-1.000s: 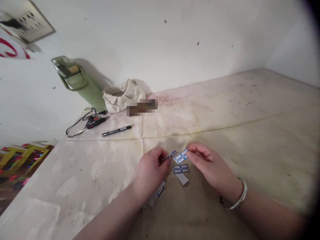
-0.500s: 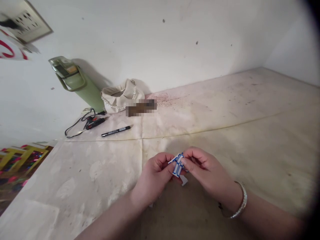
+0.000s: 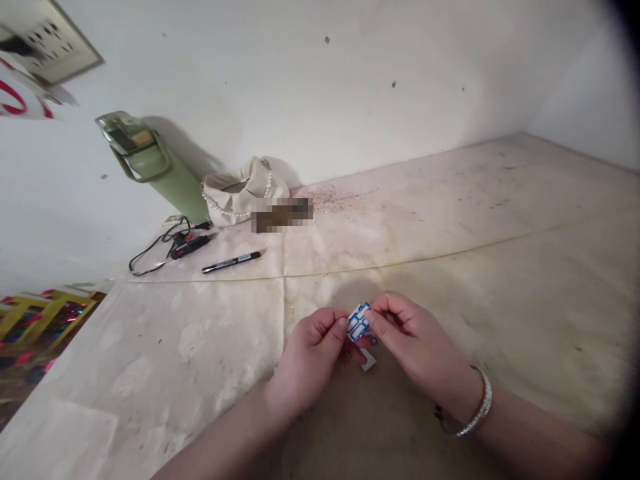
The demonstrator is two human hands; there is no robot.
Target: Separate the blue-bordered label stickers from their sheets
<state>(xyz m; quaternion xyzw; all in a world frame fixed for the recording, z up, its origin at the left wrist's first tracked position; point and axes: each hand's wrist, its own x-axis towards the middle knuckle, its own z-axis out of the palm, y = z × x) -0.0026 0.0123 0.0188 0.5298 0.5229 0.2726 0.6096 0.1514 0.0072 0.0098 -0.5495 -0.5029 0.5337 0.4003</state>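
Observation:
Between my two hands is a small white paper cutout with blue outlined shapes. My left hand pinches its left edge between thumb and forefinger. On the other side, my right hand grips the upper right edge, also with thumb and fingertips. A second white scrap shows just below, by my left fingers; whether it is joined to the cutout I cannot tell. Both hands are above the cloth-covered table. A silver bracelet circles my right wrist.
A black pen lies beyond my hands. Behind it are a corded black and red tool, a green bottle, a cream bag with pearls and a blurred-out item. A wall socket is at upper left.
The paper cutout has turned and tilted between my fingers. My left thumb has drawn back towards its left edge. The things on the table stay where they were.

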